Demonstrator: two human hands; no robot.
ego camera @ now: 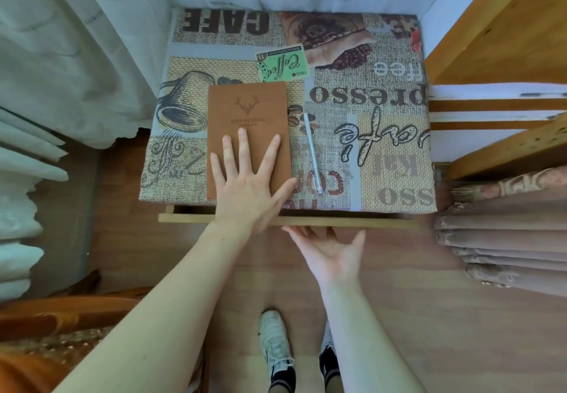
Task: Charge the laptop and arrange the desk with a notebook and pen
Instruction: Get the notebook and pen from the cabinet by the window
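Observation:
A brown notebook (245, 116) with a stamped deer head lies on the desk (383, 92), which is covered by a coffee-print cloth. My left hand (245, 190) rests flat on the notebook's near half, fingers spread. A clear pen (312, 151) lies on the cloth just right of the notebook, roughly parallel to it. My right hand (329, 251) is below the desk's front edge, palm up, fingers reaching under a wooden ledge (383, 223) that juts out beneath the top. It holds nothing. No laptop or charger is in view.
White curtains (76, 55) hang at the left and behind the desk. Wooden shelving (506, 39) stands at the right, with folded fabric (506, 233) stacked low. A wooden chair (61, 316) is at the lower left. My feet (276, 346) stand on wood flooring.

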